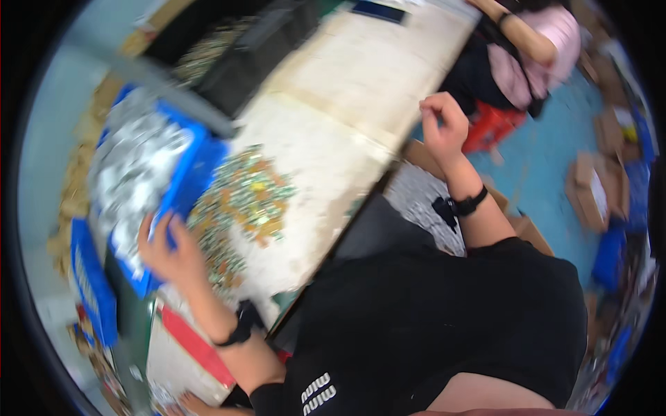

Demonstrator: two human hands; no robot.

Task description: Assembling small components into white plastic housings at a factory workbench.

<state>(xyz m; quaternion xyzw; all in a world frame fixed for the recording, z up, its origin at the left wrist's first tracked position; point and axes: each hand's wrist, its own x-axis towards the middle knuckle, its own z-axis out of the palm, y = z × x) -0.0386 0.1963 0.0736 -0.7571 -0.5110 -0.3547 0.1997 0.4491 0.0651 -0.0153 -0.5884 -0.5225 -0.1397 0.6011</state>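
My left hand (173, 256) is at the near edge of a blue bin (198, 156) heaped with small silvery pieces (135, 166). Its fingers are apart and slightly bent, and I see nothing held in them. Beside it on the pale tabletop (312, 159) spreads a pile of small green and orange pieces (243, 194). My right hand (446, 128) is raised past the table's right edge, its fingers curled together. Blur hides whatever may be between them. Under my right forearm is a cardboard box (423, 158) containing many grey pieces (423, 201).
A dark grey crate (260, 59) holding more small pieces stands at the far left. A dark flat phone-like object (379, 11) lies at the table's far end. Another person (534, 55) sits at far right on a red seat (489, 128). Cartons (590, 191) stand on the blue floor.
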